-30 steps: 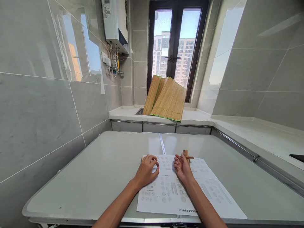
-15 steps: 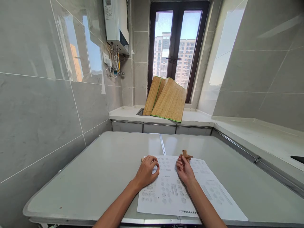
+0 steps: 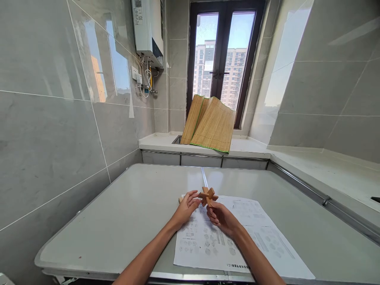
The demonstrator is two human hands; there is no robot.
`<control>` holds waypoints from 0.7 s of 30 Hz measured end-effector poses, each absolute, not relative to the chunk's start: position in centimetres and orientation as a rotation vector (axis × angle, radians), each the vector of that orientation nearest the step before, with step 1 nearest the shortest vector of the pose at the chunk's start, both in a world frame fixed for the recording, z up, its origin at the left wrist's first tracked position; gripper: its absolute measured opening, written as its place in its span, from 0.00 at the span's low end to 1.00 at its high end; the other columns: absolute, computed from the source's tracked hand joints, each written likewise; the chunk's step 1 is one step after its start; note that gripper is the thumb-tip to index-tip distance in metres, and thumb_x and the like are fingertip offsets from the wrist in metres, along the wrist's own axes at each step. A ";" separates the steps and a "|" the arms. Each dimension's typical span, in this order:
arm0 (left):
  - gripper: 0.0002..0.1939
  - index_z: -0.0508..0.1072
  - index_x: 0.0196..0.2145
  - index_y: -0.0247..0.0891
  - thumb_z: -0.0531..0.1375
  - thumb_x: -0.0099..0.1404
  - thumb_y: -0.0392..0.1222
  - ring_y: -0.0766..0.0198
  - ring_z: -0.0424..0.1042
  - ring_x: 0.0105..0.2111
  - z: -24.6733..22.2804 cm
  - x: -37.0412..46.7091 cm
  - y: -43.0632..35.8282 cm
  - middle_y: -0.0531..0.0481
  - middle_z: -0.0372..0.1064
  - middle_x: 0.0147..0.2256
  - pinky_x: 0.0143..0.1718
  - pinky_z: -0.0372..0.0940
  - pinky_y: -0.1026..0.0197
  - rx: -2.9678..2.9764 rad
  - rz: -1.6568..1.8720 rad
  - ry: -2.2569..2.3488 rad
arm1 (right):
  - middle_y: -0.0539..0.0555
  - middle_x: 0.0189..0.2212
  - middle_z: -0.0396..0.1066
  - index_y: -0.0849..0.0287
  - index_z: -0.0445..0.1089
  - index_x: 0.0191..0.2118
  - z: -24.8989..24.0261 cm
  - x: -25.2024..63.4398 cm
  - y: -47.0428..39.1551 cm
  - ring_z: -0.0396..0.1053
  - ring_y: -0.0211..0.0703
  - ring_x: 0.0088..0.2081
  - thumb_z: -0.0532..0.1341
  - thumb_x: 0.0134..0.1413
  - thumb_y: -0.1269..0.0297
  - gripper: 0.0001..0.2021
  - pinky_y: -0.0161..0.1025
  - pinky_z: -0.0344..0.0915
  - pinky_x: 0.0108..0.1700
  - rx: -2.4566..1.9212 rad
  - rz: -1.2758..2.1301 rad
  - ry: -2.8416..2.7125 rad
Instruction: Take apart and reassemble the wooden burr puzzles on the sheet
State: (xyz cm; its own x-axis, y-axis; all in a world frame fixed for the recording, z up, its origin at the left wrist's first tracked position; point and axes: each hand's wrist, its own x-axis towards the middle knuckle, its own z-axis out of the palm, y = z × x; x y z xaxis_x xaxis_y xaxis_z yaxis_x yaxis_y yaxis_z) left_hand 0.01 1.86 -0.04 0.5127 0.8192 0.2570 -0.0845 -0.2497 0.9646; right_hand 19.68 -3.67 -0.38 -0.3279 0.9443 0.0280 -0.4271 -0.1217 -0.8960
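A wooden burr puzzle (image 3: 208, 194), made of several crossing notched sticks, is held just above the far part of a printed instruction sheet (image 3: 213, 253). My right hand (image 3: 222, 217) grips it from below and to the right, thumb and fingers closed on one stick. From the left, my left hand (image 3: 187, 208) has its thumb and fingertips closed around the end of a stick that points left. Beyond the left hand's knuckles, the end of another small wooden piece (image 3: 180, 200) shows on the table; the rest is hidden.
The sheet lies on a pale folding table (image 3: 118, 221) with a metal seam (image 3: 204, 176). Behind stands a white counter (image 3: 249, 146) with a bamboo mat (image 3: 213, 124) leaning before a window. A water heater (image 3: 147, 31) hangs on the left wall.
My right hand has swung left with the wooden puzzle, and my left hand has come up to it. The hands, apart before, now meet at the puzzle. The view has shifted slightly.
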 end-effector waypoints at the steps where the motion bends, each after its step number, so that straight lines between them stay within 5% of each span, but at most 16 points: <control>1: 0.36 0.64 0.62 0.46 0.62 0.65 0.66 0.49 0.69 0.58 0.0 -0.1 1.8 0.38 0.67 0.61 0.60 0.63 0.44 1.562 0.928 0.589 | 0.43 0.18 0.54 0.58 0.63 0.23 -0.3 19.7 -3.9 0.49 0.30 0.19 0.63 0.58 0.50 0.20 0.30 0.50 0.20 -0.693 1.705 -1.104; 8: 0.51 0.66 0.65 0.45 0.72 0.48 0.69 0.39 0.59 0.66 1.2 -0.6 0.9 0.38 0.64 0.64 0.62 0.59 0.43 1.421 0.650 0.293 | 0.42 0.15 0.51 0.57 0.60 0.20 -0.7 20.0 -4.4 0.48 0.31 0.17 0.63 0.52 0.53 0.18 0.33 0.47 0.21 -0.591 1.872 -1.242; 16: 0.41 0.69 0.61 0.43 0.76 0.52 0.50 0.44 0.66 0.60 1.1 -0.6 1.5 0.38 0.67 0.60 0.59 0.61 0.46 1.427 0.779 0.399 | 0.46 0.20 0.59 0.59 0.65 0.26 -1.2 19.8 -3.3 0.53 0.31 0.19 0.62 0.57 0.50 0.18 0.31 0.51 0.20 -0.722 1.671 -1.156; 21: 0.45 0.67 0.62 0.42 0.77 0.49 0.47 0.45 0.69 0.57 0.7 -0.4 1.3 0.39 0.69 0.57 0.61 0.61 0.44 1.657 0.879 0.674 | 0.45 0.21 0.62 0.58 0.68 0.33 -1.9 19.4 -2.6 0.57 0.33 0.19 0.65 0.56 0.47 0.18 0.30 0.52 0.18 -0.850 1.433 -1.108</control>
State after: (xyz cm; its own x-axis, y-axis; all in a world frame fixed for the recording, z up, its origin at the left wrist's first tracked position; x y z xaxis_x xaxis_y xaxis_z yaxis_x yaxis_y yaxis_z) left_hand -0.37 1.30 0.67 0.5645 0.7986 0.2089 -0.0064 -0.2488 0.9685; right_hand 19.39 -2.57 -1.91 -0.1607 0.9844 0.0721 -0.3176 0.0176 -0.9481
